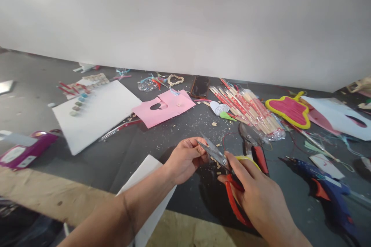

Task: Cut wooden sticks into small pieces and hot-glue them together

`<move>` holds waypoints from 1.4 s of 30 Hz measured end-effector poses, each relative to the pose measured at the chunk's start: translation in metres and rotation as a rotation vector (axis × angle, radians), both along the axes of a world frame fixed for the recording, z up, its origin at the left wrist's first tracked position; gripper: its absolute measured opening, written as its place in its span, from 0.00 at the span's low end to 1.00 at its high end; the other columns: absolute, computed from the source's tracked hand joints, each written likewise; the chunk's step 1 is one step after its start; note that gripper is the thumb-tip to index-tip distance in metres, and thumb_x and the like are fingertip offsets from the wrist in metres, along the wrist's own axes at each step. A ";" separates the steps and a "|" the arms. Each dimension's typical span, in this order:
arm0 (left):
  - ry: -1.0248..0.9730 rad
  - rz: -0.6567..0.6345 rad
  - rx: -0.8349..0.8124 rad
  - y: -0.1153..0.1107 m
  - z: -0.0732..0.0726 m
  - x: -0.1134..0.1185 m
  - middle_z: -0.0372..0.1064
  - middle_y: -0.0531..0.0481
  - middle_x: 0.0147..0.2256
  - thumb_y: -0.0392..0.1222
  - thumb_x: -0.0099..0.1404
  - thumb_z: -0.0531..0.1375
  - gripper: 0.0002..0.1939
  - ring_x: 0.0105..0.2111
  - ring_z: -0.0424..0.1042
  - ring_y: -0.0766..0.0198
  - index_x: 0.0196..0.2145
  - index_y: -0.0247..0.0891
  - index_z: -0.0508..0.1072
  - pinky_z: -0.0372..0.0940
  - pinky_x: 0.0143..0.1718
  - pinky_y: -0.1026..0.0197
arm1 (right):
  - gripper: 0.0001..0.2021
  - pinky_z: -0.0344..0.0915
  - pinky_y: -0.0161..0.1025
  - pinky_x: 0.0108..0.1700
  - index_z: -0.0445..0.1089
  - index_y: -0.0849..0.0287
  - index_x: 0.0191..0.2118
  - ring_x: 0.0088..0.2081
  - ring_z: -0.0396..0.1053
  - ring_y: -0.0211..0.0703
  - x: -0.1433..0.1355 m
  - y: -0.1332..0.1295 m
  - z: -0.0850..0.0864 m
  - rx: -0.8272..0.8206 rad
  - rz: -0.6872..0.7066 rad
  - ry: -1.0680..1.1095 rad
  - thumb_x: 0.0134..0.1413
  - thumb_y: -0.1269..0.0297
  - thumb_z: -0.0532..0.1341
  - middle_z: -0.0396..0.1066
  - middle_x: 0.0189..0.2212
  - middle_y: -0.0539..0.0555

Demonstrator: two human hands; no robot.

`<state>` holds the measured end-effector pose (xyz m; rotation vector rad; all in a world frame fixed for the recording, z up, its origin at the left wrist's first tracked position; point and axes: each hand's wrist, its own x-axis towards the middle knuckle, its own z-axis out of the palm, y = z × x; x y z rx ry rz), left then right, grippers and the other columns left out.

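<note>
In the lower middle, my left hand is closed in a pinch, and what lies between its fingertips is too small to make out. My right hand grips a pair of scissors by the red and yellow handles. The scissor blades are slightly apart and point up and left, their tips beside the left fingertips. Just beyond the right hand lie pliers with red and black handles, partly hidden by that hand. Small wooden bits are scattered on the dark table around both hands.
Wrapped chopsticks lie beyond the hands, near a phone and pink paper. A blue glue gun rests at right, with a yellow-edged pink shape behind it. White board and a purple device are left.
</note>
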<state>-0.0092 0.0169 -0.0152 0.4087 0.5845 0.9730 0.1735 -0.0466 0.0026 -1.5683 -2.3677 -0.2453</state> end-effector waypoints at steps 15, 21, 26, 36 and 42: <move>0.030 0.034 -0.095 0.006 0.012 -0.009 0.74 0.46 0.30 0.29 0.59 0.60 0.07 0.25 0.72 0.70 0.36 0.30 0.75 0.70 0.30 0.67 | 0.21 0.69 0.34 0.29 0.64 0.54 0.54 0.30 0.75 0.41 0.014 0.008 -0.005 -0.136 -0.180 0.393 0.57 0.52 0.56 0.74 0.36 0.54; 0.058 0.009 -0.107 0.006 0.015 -0.008 0.76 0.40 0.34 0.27 0.59 0.58 0.09 0.30 0.75 0.64 0.38 0.28 0.75 0.71 0.33 0.64 | 0.23 0.71 0.36 0.32 0.66 0.54 0.53 0.34 0.75 0.44 0.017 0.011 -0.009 -0.140 -0.173 0.393 0.56 0.49 0.56 0.75 0.38 0.55; 0.073 0.020 -0.101 0.006 0.013 -0.008 0.76 0.43 0.32 0.28 0.56 0.62 0.07 0.28 0.74 0.67 0.35 0.29 0.75 0.71 0.31 0.66 | 0.23 0.71 0.36 0.33 0.67 0.55 0.52 0.29 0.75 0.42 0.018 0.010 -0.004 -0.107 -0.224 0.475 0.53 0.48 0.58 0.76 0.34 0.53; 0.161 0.075 -0.025 0.007 0.005 -0.009 0.71 0.51 0.27 0.38 0.51 0.69 0.11 0.22 0.67 0.74 0.29 0.33 0.72 0.66 0.26 0.71 | 0.23 0.70 0.37 0.36 0.67 0.56 0.51 0.32 0.73 0.43 0.018 0.007 0.011 -0.070 -0.286 0.513 0.53 0.50 0.58 0.75 0.35 0.53; 0.136 0.024 0.038 0.003 0.007 -0.007 0.69 0.52 0.26 0.40 0.51 0.70 0.12 0.22 0.64 0.74 0.27 0.33 0.71 0.61 0.26 0.70 | 0.25 0.70 0.38 0.35 0.60 0.55 0.53 0.33 0.72 0.43 0.013 0.005 0.012 -0.137 -0.194 0.433 0.51 0.50 0.59 0.70 0.37 0.54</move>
